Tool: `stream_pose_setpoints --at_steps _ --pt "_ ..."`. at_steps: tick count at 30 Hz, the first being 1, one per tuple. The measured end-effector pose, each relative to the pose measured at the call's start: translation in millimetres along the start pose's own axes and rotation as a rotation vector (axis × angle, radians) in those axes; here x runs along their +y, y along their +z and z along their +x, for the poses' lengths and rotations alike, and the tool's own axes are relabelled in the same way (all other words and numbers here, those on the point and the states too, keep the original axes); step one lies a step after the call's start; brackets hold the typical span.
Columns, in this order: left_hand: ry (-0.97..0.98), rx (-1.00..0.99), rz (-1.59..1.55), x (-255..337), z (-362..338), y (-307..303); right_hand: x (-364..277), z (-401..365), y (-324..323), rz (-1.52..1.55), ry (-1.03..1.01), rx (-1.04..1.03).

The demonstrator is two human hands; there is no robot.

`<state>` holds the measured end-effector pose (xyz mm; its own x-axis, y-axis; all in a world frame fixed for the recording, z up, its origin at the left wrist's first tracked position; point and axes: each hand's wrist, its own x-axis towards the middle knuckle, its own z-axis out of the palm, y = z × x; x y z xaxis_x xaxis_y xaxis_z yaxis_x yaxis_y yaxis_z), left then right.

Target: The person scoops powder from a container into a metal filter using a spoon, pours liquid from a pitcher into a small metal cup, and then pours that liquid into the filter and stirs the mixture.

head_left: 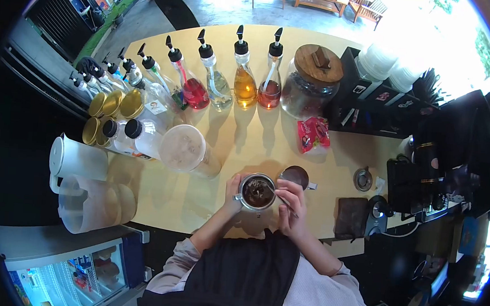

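Observation:
A metal cup with dark brown contents and a few bubbles stands at the table's front edge. My left hand is closed around its left side, by the handle. With pinched fingers, my right hand holds a thin metal spoon that slants over the cup's right rim. The spoon's lower end is hidden in the cup. Just behind my right hand sits a second metal cup, with its handle pointing right.
Pump bottles line the table's far side, beside a wooden-lidded jar. A red packet lies before the jar. Left are a tall plastic tub and pitchers. A dark cloth and small metal strainer lie right.

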<state>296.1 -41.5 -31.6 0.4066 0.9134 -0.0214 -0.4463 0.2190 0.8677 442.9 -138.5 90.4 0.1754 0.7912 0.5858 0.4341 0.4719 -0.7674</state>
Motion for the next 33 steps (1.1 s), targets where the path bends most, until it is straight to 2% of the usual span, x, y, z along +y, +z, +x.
stream_pose_setpoints --at_steps 2,4,7,13,15,17,19,20,22,24,26,27,29,33 --pt "-0.001 0.007 0.001 3 -1 1 -6 -2 5 0.01 0.114 0.014" --pt "-0.007 0.01 0.002 6 -3 1 -12 -6 8 -0.033 0.12 0.003" --pt "-0.056 0.028 -0.103 8 -5 -5 -26 -6 19 0.111 0.307 0.028" --pt "-0.078 0.007 0.006 32 -14 -15 -30 -11 29 0.042 0.332 -0.018" --pt "-0.01 0.002 0.247 41 -14 -20 -33 -8 35 0.052 0.337 -0.015" --pt "-0.007 -0.001 0.217 41 -12 -24 -31 -7 38 0.056 0.35 -0.017" --pt "-0.006 0.003 0.181 39 -11 -27 -25 -11 36 -0.257 0.264 -0.004" --pt "-0.015 -0.042 0.206 42 -10 -27 -24 -9 33 -0.264 0.268 -0.006" --pt "-0.022 -0.085 0.229 42 -6 -30 -24 0 27 -0.321 0.057 -0.004" --pt "-0.115 -0.153 0.077 34 -3 -36 -32 12 24 -0.397 0.022 0.0" --pt "-0.112 -0.172 0.069 31 -3 -40 -37 19 21 -0.492 -0.091 -0.131" --pt "-0.105 -0.19 0.06 31 -2 -40 -38 19 20 -0.496 -0.088 -0.124" --pt "-0.115 -0.191 0.034 36 -3 -33 -40 17 19 -0.523 -0.253 -0.245" --pt "-0.146 -0.139 -0.052 37 -7 -24 -37 11 29 -0.623 -0.33 -0.219"
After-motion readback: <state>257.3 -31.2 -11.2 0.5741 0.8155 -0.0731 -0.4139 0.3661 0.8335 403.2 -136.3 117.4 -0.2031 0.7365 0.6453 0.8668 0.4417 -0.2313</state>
